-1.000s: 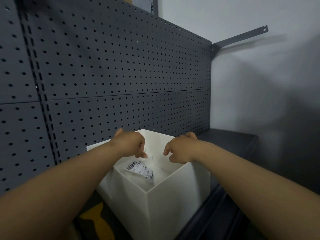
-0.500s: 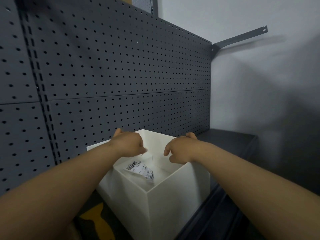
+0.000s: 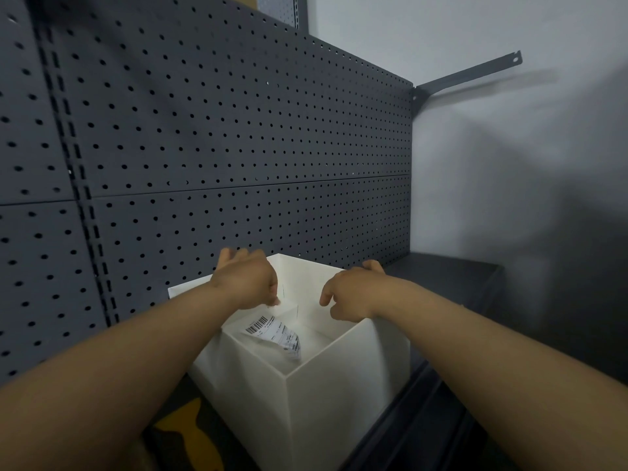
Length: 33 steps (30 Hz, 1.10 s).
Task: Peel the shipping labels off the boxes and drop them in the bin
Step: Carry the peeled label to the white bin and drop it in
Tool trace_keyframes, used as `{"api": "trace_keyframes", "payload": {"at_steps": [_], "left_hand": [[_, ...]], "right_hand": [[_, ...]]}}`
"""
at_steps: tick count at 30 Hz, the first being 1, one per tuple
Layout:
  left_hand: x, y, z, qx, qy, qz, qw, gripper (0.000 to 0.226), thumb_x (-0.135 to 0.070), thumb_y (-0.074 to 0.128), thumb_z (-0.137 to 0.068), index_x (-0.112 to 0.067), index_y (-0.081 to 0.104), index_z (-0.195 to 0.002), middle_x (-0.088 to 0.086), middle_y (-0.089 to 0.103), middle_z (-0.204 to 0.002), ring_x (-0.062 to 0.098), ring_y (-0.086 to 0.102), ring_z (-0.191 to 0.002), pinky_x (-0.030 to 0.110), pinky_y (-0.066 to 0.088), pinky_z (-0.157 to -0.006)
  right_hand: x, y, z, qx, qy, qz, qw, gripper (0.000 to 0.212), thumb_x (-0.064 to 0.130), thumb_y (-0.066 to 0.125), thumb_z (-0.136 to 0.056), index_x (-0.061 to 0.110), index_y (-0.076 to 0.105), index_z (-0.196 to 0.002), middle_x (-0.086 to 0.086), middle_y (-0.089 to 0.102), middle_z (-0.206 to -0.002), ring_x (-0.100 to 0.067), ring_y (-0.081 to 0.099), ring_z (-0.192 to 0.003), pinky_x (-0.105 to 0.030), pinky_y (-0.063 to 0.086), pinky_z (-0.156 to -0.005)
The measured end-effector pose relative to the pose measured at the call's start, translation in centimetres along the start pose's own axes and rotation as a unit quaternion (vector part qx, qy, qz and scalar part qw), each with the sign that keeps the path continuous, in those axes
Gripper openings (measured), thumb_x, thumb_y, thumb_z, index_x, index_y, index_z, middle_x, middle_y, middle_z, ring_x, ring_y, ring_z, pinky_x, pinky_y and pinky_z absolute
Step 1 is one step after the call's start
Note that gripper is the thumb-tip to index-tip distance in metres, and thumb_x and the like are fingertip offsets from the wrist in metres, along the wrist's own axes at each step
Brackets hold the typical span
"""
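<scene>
A white open-topped bin (image 3: 343,396) stands on a dark shelf against the pegboard. A crumpled white shipping label (image 3: 273,334) with a barcode lies inside it against the left inner wall. My left hand (image 3: 244,283) hovers over the bin's back left rim, its fingers stretched forward and holding nothing. Over the right rim is my right hand (image 3: 353,294), fingers loosely curled and empty. Neither hand touches the label. No box is in view.
A dark grey pegboard (image 3: 221,147) rises directly behind the bin. A grey wall (image 3: 509,181) with a metal bracket (image 3: 469,73) closes the right side. The dark shelf top (image 3: 452,277) runs to the right of the bin. A yellow and black patch (image 3: 183,433) shows below left.
My left hand has lifted a little and its fingers have uncurled forward. The label lies in the same spot in the bin. My right hand has barely moved.
</scene>
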<state>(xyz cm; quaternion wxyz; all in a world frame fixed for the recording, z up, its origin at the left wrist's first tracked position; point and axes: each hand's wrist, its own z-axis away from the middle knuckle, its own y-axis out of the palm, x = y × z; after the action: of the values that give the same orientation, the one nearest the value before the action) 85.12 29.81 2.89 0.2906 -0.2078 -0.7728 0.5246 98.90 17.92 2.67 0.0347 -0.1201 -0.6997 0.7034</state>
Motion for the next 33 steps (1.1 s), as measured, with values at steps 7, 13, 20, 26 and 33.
{"api": "trace_keyframes", "payload": {"at_steps": [7, 13, 20, 26, 33], "left_hand": [[-0.2, -0.3, -0.1, 0.040, -0.016, -0.011, 0.999, 0.042, -0.067, 0.053, -0.079, -0.029, 0.071, -0.080, -0.011, 0.063, -0.092, 0.018, 0.046, -0.111, 0.040, 0.018, -0.107], [0.0, -0.3, -0.4, 0.059, -0.033, 0.071, 0.995, 0.045, -0.066, 0.048, -0.083, -0.029, 0.063, -0.063, -0.008, 0.069, -0.090, 0.015, 0.057, -0.103, 0.035, 0.020, -0.092], [-0.5, -0.8, -0.3, 0.074, -0.060, 0.115, 0.989, 0.048, -0.061, 0.041, -0.090, -0.028, 0.063, -0.063, -0.006, 0.065, -0.100, 0.018, 0.056, -0.108, 0.039, 0.021, -0.100], [-0.8, -1.1, 0.1, 0.081, -0.051, 0.188, 0.978, 0.052, -0.060, 0.038, -0.091, -0.024, 0.059, -0.061, -0.004, 0.061, -0.128, 0.019, 0.050, -0.119, 0.043, 0.020, -0.103], [-0.7, -1.3, 0.3, 0.093, -0.041, 0.172, 0.980, 0.063, -0.064, 0.026, -0.092, -0.023, 0.058, -0.057, -0.001, 0.060, -0.129, 0.020, 0.049, -0.122, 0.048, 0.018, -0.109]], "right_hand": [[0.1, 0.0, 0.0, 0.004, 0.001, -0.001, 1.000, 0.044, 0.013, 0.042, -0.089, 0.016, 0.055, -0.131, -0.005, 0.055, -0.137, -0.023, 0.049, -0.124, -0.044, 0.013, -0.111], [0.2, -0.3, 0.6, -0.011, -0.019, -0.035, 0.999, 0.048, 0.019, 0.043, -0.091, 0.036, 0.048, -0.135, 0.006, 0.055, -0.134, -0.017, 0.045, -0.127, -0.040, 0.007, -0.114], [0.3, -0.5, 0.8, -0.029, -0.073, -0.053, 0.996, 0.061, 0.020, 0.042, -0.092, 0.057, 0.029, -0.138, 0.001, 0.060, -0.122, -0.015, 0.052, -0.116, -0.031, 0.014, -0.107], [0.2, -0.4, 0.8, -0.001, -0.093, -0.012, 0.996, 0.065, 0.019, 0.045, -0.092, 0.055, 0.025, -0.141, 0.013, 0.027, -0.153, -0.014, 0.036, -0.136, -0.034, 0.013, -0.110], [0.2, -0.6, 0.8, 0.010, -0.100, 0.002, 0.995, 0.072, 0.013, 0.043, -0.091, 0.054, 0.017, -0.144, 0.024, 0.001, -0.159, -0.012, 0.035, -0.135, -0.033, 0.015, -0.110]]}}
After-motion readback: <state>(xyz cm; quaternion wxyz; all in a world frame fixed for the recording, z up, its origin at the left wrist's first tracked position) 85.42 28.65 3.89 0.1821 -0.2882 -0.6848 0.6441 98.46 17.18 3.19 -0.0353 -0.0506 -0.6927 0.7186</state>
